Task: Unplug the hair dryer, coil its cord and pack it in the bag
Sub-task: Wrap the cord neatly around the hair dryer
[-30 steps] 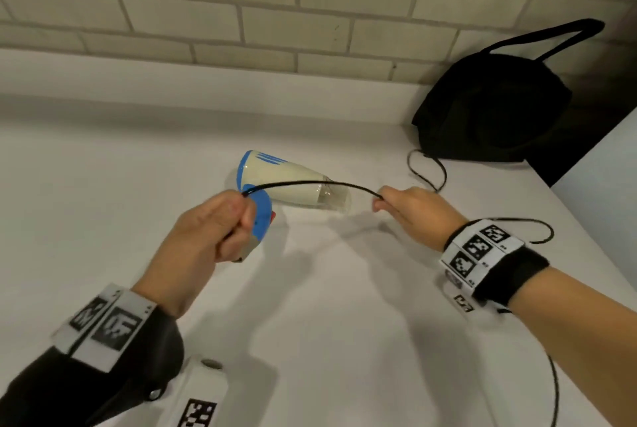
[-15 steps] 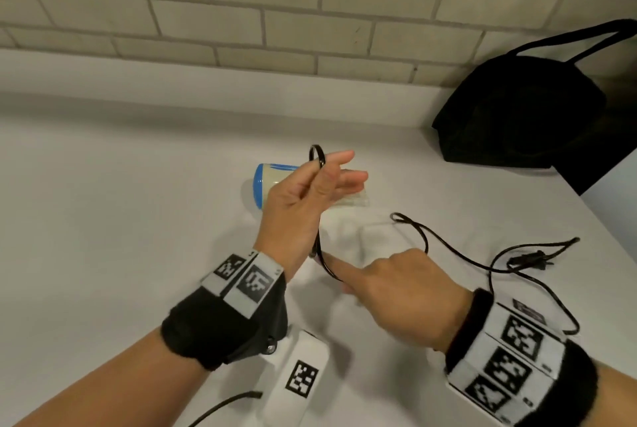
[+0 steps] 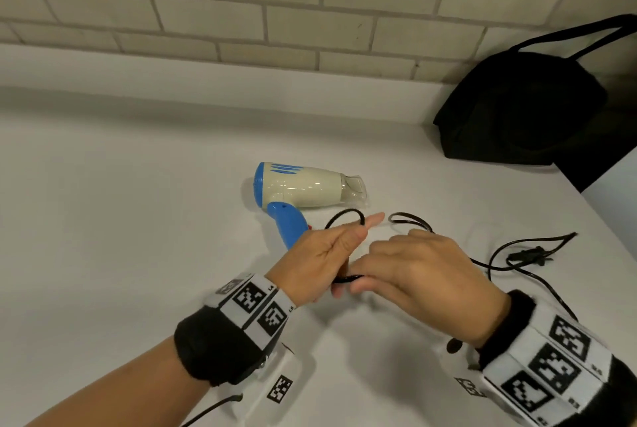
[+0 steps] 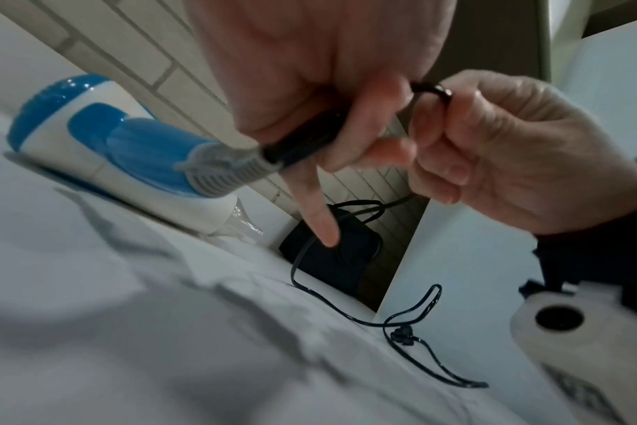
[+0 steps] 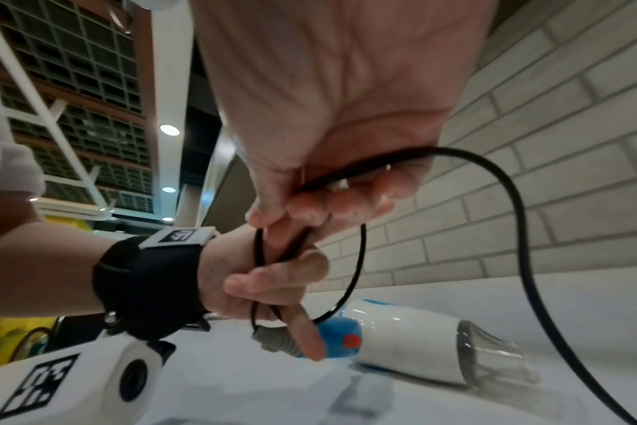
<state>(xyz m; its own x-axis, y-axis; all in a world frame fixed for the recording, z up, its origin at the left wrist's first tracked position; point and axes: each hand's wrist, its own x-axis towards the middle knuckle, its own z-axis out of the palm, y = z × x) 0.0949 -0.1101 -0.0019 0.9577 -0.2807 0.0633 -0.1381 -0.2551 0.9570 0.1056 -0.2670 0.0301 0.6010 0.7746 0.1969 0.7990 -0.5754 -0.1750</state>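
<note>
A cream and blue hair dryer [image 3: 303, 190] lies on its side on the white counter [image 3: 120, 237], nozzle pointing right. Its black cord [image 3: 348, 216] loops over my left hand [image 3: 324, 259], which grips the folded strands just below the dryer's handle. My right hand [image 3: 417, 271] sits right beside it, fingers curled round the same cord [image 5: 346, 175]. The rest of the cord trails right across the counter to the loose plug [image 3: 527, 256]. A black bag [image 3: 520, 109] stands at the back right against the wall.
A brick wall [image 3: 310, 6] with a white ledge runs along the back of the counter. The counter's right edge falls off below the bag, next to a pale panel [image 3: 617, 192]. Slack cord [image 3: 551, 292] lies beside my right wrist.
My left hand has come down toward the counter with the looped cord. My right hand has moved up and left to meet it and now grips the cord. The dryer's handle is uncovered.
</note>
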